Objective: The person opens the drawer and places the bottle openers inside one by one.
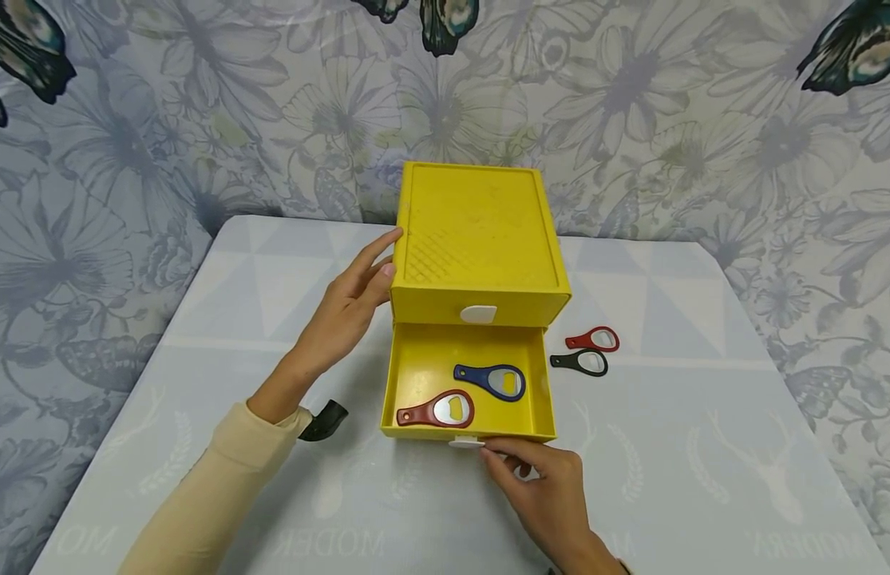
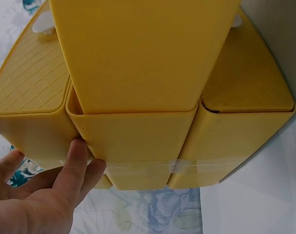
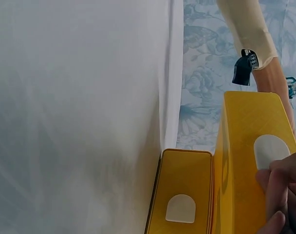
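Drawer point(image 1: 423, 355) stood open, right hand point(image 1: 551, 489) pinching its handle point(image 1: 464, 442); left hand point(image 1: 342, 315), fingers apart, touched the box point(image 1: 480, 228); releasing the handle seemed called for.

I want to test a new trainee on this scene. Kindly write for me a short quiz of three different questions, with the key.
1. True or false: the left hand holds the white handle of the open drawer.

2. How many bottle openers lie in the open drawer?

3. On the table, which opener lies beside the red opener? A) a green one; B) a black one; C) a white one.

Key
1. False: the right hand holds it; the left hand touches the side of the yellow drawer unit.
2. Two: a blue opener and a dark red opener.
3. B, the black opener.
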Tool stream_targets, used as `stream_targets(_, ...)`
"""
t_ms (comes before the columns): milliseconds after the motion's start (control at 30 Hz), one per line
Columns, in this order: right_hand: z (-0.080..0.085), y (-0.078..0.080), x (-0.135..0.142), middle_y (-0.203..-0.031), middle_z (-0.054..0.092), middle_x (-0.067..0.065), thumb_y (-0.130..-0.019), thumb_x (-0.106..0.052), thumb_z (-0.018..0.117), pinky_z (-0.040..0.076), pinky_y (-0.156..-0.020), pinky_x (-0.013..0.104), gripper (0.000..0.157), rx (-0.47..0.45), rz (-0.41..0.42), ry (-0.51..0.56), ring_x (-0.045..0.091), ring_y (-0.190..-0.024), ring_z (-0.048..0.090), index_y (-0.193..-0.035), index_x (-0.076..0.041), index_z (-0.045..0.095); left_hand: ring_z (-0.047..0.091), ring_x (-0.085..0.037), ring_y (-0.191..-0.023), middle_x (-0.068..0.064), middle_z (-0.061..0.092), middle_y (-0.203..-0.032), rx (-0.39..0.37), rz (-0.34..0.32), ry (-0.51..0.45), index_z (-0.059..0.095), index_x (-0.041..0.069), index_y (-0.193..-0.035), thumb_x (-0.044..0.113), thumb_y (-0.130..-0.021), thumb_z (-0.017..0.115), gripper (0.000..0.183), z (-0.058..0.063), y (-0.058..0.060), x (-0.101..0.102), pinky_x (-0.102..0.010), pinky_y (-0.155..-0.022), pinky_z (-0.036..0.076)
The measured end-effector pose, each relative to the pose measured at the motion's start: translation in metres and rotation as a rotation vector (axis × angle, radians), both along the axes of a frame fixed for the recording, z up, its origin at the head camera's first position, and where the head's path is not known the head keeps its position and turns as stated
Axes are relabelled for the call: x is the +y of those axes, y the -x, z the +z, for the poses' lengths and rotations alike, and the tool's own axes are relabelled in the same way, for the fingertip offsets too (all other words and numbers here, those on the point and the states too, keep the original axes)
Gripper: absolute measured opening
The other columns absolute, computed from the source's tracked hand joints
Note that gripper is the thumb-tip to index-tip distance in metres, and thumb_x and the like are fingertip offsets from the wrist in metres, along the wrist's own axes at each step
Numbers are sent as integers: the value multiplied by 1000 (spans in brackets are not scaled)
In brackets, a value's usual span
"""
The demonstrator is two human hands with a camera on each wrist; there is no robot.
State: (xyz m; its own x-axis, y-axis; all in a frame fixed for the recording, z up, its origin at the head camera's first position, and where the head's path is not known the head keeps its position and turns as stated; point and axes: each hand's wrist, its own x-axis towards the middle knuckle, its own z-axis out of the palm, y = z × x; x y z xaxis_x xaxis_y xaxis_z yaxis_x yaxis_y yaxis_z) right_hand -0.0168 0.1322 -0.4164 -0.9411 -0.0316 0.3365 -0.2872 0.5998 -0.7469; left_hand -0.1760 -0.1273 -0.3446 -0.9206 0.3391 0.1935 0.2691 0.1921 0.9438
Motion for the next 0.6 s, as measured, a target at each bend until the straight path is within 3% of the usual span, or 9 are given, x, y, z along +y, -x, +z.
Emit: stream_targets(600, 7, 22, 7, -71, 70, -13, -79, -5, 84, 47, -48, 12, 14, 87, 103, 28, -5, -54, 53, -85, -17, 80, 38, -17, -146, 2, 38, -159, -2, 8, 2, 29, 45, -155, 42, -108, 40, 49, 1, -2, 3, -50, -111, 46)
